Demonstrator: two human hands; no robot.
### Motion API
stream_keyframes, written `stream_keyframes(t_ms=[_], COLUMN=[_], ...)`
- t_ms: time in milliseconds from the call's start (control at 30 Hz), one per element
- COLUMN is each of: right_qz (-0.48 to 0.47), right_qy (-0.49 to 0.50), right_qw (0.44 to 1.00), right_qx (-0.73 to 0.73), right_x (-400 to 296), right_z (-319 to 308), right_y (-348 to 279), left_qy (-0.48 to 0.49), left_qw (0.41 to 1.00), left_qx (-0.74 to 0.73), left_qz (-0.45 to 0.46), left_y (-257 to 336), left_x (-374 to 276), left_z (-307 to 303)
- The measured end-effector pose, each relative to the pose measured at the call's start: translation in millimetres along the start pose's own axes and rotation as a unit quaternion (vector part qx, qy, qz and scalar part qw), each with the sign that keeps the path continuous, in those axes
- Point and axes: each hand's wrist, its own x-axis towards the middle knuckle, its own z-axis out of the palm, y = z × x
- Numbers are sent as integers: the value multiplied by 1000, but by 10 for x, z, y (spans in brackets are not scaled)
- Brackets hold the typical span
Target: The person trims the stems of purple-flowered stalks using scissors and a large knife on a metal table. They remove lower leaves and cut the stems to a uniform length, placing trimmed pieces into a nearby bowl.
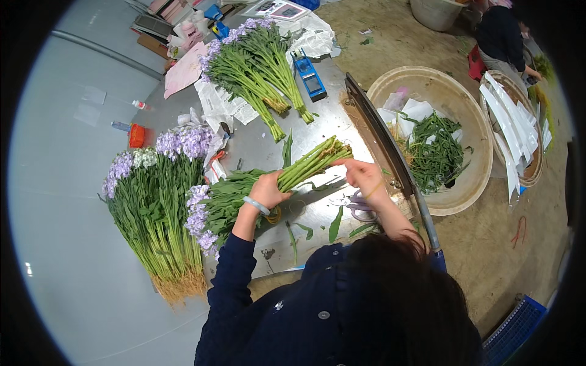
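My left hand (268, 188) is wrapped around a bunch of lavender stock flowers (236, 187), gripping its green stems. The bunch lies slanted over the metal table (270, 160), blossoms to the left and stem ends to the right. By those ends is my right hand (365, 177), its index finger stretched out at the stems and the other fingers curled; nothing shows in it. A thin yellow band circles the right wrist, and a pale bangle (257, 206) the left. Scissors with purple handles (360, 208) lie partly behind the right hand. Yellow rubber bands (274, 215) show below my left hand.
Untied stock flowers with roots (160, 219) lie at left. Trimmed bunches (256, 68) rest on newspaper beside a blue tape dispenser (310, 75). Past the table's metal rail (377, 130) stands a tub (476, 183) of leaves and scraps. Another person (499, 39) sits at upper right.
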Motion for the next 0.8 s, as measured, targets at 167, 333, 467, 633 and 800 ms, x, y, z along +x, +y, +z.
stream_keyframes(t_ms=[167, 333, 467, 633, 800], right_qz=[-129, -91, 109, 335, 204], right_qy=[289, 309, 278, 162, 9], right_qw=[938, 912, 910, 871, 878], right_qx=[144, 256, 289, 321, 433], right_x=[80, 197, 301, 686, 779], right_z=[-234, -444, -107, 761, 1448], right_y=[-38, -203, 344, 1190, 1294], left_qy=[-17, 1, 20, 16, 8], left_qw=[1000, 1000, 998, 999, 999], left_qx=[0, -19, -41, -29, -38], left_qz=[-12, 2, 31, 30, 28], left_y=[41, 84, 127, 184, 157], left_x=[-30, -96, -221, -253, -316], left_z=[-99, -249, -333, -370, -352])
